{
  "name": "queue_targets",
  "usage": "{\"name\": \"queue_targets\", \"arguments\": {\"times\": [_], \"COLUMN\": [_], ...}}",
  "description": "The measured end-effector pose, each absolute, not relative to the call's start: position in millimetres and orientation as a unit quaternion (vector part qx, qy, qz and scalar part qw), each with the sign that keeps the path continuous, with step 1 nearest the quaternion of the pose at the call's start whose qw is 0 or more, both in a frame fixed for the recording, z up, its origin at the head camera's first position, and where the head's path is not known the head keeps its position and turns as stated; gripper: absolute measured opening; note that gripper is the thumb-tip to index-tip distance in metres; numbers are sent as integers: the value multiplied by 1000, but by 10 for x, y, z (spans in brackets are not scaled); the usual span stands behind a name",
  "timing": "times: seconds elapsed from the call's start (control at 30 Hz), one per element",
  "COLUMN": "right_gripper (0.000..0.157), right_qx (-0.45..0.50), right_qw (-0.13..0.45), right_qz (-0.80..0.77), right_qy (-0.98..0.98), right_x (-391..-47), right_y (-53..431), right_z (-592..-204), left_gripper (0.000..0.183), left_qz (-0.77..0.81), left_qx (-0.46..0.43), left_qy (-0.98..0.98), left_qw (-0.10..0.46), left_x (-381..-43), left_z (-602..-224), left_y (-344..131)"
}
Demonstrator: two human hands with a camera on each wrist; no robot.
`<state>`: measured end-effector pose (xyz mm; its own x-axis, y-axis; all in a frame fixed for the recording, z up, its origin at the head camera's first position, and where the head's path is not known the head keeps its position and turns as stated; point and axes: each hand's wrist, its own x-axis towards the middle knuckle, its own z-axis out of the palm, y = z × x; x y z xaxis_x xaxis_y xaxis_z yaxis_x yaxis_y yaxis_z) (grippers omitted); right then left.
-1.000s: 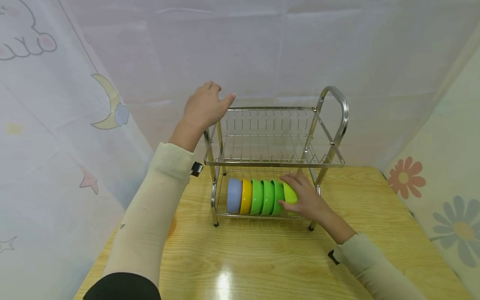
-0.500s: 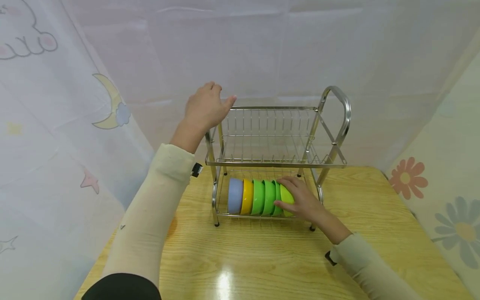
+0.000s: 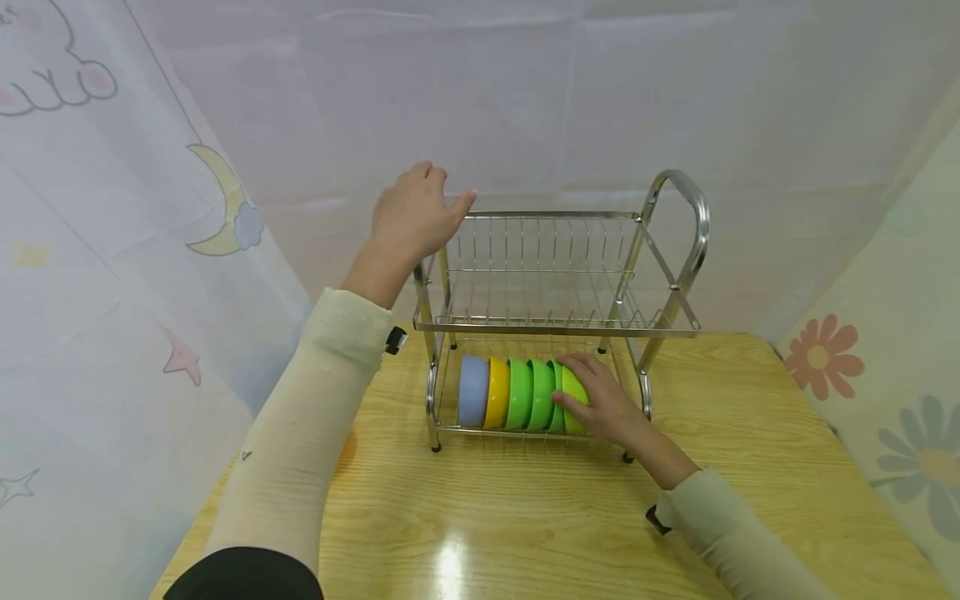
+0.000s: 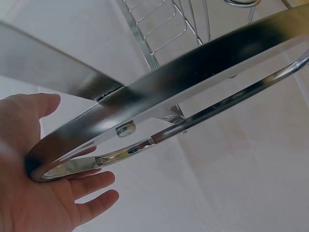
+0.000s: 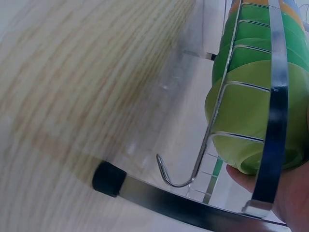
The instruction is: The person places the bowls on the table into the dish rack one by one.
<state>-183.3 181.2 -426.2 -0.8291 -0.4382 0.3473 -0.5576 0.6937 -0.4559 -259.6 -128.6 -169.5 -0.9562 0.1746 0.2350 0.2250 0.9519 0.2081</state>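
Observation:
A two-tier metal dish rack (image 3: pixel 555 332) stands on the table. On its lower tier, bowls line up on their sides: a blue bowl (image 3: pixel 472 392), a yellow bowl (image 3: pixel 497 393), several green bowls (image 3: pixel 519 393) and a lime bowl (image 3: pixel 574 398) at the right end. My right hand (image 3: pixel 611 410) holds the lime bowl, its thumb in front and fingers over the top. The right wrist view has this lime bowl (image 5: pixel 244 101) pressed up to the green ones. My left hand (image 4: pixel 34 198) rests its palm against the rack's curved side handle (image 4: pixel 169 82), fingers extended.
The rack's upper tier (image 3: pixel 540 271) overhangs the bowls and the right hand. A wood-grain table (image 3: pixel 570 517) extends in front. An orange item (image 3: pixel 347 452) is mostly hidden behind the left sleeve. Patterned cloth (image 3: pixel 525 100) hangs behind and at both sides.
My right hand has shifted the lime bowl left against the green bowls, so less of the rightmost green one shows. The left hand stays at the handle.

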Motion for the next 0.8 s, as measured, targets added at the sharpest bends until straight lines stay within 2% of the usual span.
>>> {"name": "queue_targets", "arguments": {"times": [0.37, 0.8], "right_gripper": [44, 39], "right_qx": [272, 229], "right_qw": [105, 101], "right_qz": [333, 371], "right_qy": [-897, -894], "right_x": [-1843, -1873], "right_y": [1813, 1809], "right_z": [-4324, -4288], "left_gripper": [75, 75], "left_qz": [-112, -107], "left_qx": [-101, -100], "left_qy": [-982, -982], "left_qw": [117, 117], "left_x": [-2569, -2574], "left_z": [-1701, -1713], "left_y": [-1273, -1254]}}
